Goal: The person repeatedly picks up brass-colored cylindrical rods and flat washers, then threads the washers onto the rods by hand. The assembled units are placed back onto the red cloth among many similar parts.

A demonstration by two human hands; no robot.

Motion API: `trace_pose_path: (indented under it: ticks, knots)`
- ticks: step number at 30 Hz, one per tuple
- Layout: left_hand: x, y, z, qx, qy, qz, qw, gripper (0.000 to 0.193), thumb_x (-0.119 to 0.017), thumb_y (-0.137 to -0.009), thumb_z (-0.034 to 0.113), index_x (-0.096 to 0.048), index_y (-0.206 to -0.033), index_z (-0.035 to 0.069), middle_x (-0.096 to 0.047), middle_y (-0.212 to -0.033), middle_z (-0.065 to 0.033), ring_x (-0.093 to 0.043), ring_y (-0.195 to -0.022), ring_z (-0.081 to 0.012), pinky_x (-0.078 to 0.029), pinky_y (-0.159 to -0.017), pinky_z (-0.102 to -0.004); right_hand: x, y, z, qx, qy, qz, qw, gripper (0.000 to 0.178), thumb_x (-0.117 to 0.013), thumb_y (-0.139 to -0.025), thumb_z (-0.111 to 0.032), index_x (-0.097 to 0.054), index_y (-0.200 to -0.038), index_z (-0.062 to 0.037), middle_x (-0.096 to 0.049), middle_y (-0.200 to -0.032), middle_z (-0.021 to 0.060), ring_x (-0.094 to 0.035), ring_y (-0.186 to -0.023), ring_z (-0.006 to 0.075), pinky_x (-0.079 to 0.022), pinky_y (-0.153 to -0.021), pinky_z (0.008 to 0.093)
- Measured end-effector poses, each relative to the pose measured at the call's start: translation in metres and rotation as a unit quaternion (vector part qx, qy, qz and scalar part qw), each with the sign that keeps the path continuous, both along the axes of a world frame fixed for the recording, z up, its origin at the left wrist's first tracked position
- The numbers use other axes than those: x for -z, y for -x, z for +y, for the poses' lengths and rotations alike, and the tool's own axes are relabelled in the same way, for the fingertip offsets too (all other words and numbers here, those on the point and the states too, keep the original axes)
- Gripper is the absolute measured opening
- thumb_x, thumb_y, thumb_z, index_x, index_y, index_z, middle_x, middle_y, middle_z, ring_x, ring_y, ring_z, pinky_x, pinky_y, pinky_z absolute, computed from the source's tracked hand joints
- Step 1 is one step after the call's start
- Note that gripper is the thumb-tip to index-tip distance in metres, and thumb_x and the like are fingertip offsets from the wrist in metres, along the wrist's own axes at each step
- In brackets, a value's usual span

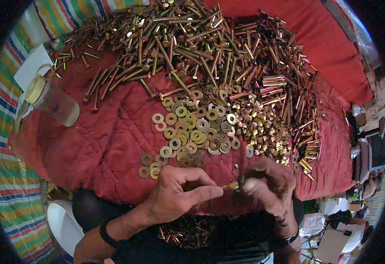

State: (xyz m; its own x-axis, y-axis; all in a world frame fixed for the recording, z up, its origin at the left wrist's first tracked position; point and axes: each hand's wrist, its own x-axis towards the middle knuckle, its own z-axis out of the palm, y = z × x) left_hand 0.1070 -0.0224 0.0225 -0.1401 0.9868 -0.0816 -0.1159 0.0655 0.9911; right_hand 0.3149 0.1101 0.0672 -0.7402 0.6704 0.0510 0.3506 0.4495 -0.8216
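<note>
My left hand is closed, with thumb and forefinger pinching a thin bolt. A gold-coloured end of this bolt points toward my right hand. The fingers of my right hand are curled close beside that end and slightly blurred; what they hold, if anything, is hidden. Just beyond my left hand lie loose flat washers, gold and grey, with round holes. To their right is a heap of small shiny nuts, reaching nearly to my right hand.
A large heap of long bolts covers the far side of the red cloth. Metal sleeves lie at right. A jar with a yellowish lid stands at left. Assembled-looking fasteners lie below my hands. A person is at lower right.
</note>
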Motion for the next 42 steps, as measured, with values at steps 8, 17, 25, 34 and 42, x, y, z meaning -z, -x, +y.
trace_pose_path:
  ticks: [8, 17, 25, 34, 42]
  knots:
    - [-0.006, 0.0, 0.0, 0.014, 0.025, -0.039, 0.999, 0.014, -0.078, -0.093, 0.014, -0.078, -0.093, 0.0, -0.067, -0.072, 0.0044, -0.053, -0.065, 0.0001, -0.039, -0.055, -0.0206, 0.005, 0.004, 0.0, -0.124, -0.122, -0.021, 0.984, 0.029, -0.085, -0.082, -0.016, -0.073, -0.106, -0.0042, -0.074, -0.091, 0.0095, -0.071, -0.081, 0.0223, -0.055, -0.073, 0.0334]
    - [-0.005, 0.005, 0.002, 0.028, 0.062, -0.056, 0.996, 0.016, -0.077, -0.093, 0.016, -0.076, -0.088, 0.001, -0.068, -0.07, -0.0002, -0.058, -0.058, -0.0041, -0.043, -0.051, -0.0227, 0.001, 0.006, 0.002, -0.096, -0.135, 0.012, 0.986, 0.029, -0.088, -0.076, -0.015, -0.076, -0.1, -0.0032, -0.073, -0.091, 0.0079, -0.07, -0.075, 0.0191, -0.053, -0.064, 0.0297]
    - [-0.004, 0.005, 0.003, 0.041, 0.087, -0.093, 0.991, 0.017, -0.075, -0.094, 0.016, -0.076, -0.088, 0.0, -0.067, -0.068, -0.0005, -0.058, -0.057, -0.0054, -0.043, -0.051, -0.0234, 0.013, 0.003, 0.0, -0.11, -0.13, 0.006, 0.985, 0.031, -0.086, -0.08, -0.015, -0.073, -0.107, -0.0073, -0.073, -0.094, 0.0056, -0.072, -0.083, 0.0234, -0.055, -0.069, 0.0359]
    - [-0.014, 0.013, 0.004, 0.167, 0.039, 0.071, 0.983, 0.013, -0.078, -0.089, 0.016, -0.079, -0.092, 0.003, -0.077, -0.081, -0.0058, -0.071, -0.075, -0.0116, -0.055, -0.07, -0.0297, 0.003, -0.002, 0.004, -0.051, 0.024, 0.013, 0.998, 0.014, -0.076, -0.094, -0.014, -0.07, -0.09, -0.001, -0.067, -0.077, 0.005, -0.059, -0.062, 0.0137, -0.044, -0.054, 0.0364]
    - [-0.018, 0.042, 0.016, -0.147, -0.053, 0.308, 0.938, 0.015, -0.072, -0.089, 0.009, -0.076, -0.1, -0.001, -0.077, -0.089, -0.0103, -0.074, -0.08, -0.0155, -0.056, -0.073, -0.029, -0.011, -0.11, 0.099, 0.171, -0.01, -0.121, 0.978, 0.041, -0.077, -0.082, 0.001, -0.065, -0.12, -0.0018, -0.069, -0.106, 0.0084, -0.066, -0.094, 0.0221, -0.056, -0.084, 0.0343]
